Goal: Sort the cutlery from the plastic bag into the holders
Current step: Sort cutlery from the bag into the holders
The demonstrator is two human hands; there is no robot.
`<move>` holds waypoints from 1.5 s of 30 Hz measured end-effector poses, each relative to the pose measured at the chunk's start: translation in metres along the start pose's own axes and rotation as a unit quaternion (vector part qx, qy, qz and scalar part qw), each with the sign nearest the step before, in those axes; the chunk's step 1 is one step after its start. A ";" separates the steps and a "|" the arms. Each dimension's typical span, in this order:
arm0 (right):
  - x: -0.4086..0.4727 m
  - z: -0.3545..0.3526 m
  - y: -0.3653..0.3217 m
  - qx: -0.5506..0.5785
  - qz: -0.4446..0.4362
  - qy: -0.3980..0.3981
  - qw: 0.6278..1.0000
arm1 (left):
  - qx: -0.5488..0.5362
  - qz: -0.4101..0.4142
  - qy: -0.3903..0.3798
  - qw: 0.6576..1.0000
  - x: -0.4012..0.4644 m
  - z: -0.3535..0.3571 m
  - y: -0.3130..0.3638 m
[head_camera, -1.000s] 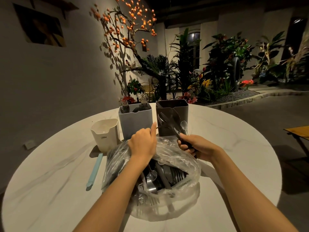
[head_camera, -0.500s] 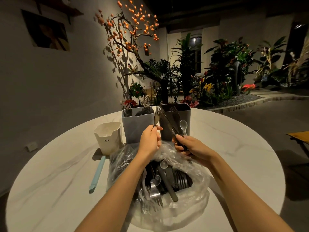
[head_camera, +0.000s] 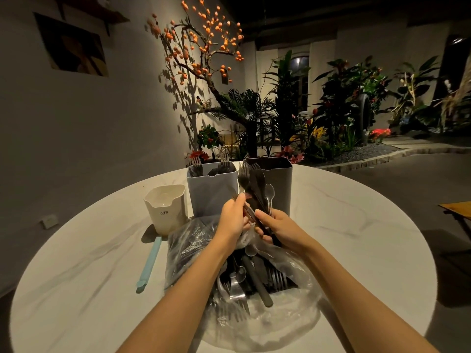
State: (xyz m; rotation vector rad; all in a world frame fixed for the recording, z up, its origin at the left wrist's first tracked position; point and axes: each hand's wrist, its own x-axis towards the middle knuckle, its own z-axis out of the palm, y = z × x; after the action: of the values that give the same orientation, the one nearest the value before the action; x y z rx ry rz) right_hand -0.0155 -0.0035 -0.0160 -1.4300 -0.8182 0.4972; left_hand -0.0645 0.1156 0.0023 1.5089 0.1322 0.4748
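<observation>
Cream holder, grey holder and dark holder behind plastic bag on marble table; blue strip left. Right hand clamped around fork bundle; left hand pinching one handle. Bag contents dim, tangled.

Grey holder is the landmark: dark holder just right, cream holder just left, plastic bag directly in front. Bare table far right gives open passage; blue stick lies front-left.
</observation>
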 end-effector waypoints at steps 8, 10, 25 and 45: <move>-0.004 0.004 -0.002 -0.009 0.003 -0.023 1.000 | -0.006 -0.015 0.078 0.997 0.003 -0.004 -0.003; -0.004 0.004 -0.001 -0.025 0.016 -0.041 0.999 | -0.012 -0.036 0.075 0.996 0.002 -0.005 -0.004; 0.000 -0.007 0.003 -0.079 0.034 -0.085 0.993 | -0.151 -0.088 0.114 0.978 0.001 -0.009 -0.001; -0.002 -0.025 0.002 -0.078 0.090 -0.148 0.982 | -0.185 -0.070 0.172 0.965 0.007 -0.012 -0.006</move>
State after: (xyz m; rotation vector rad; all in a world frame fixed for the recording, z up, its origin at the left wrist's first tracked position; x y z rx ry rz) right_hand 0.0018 -0.0213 -0.0176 -1.6053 -0.9861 0.8127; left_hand -0.0610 0.1293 -0.0029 1.0335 0.3979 0.6087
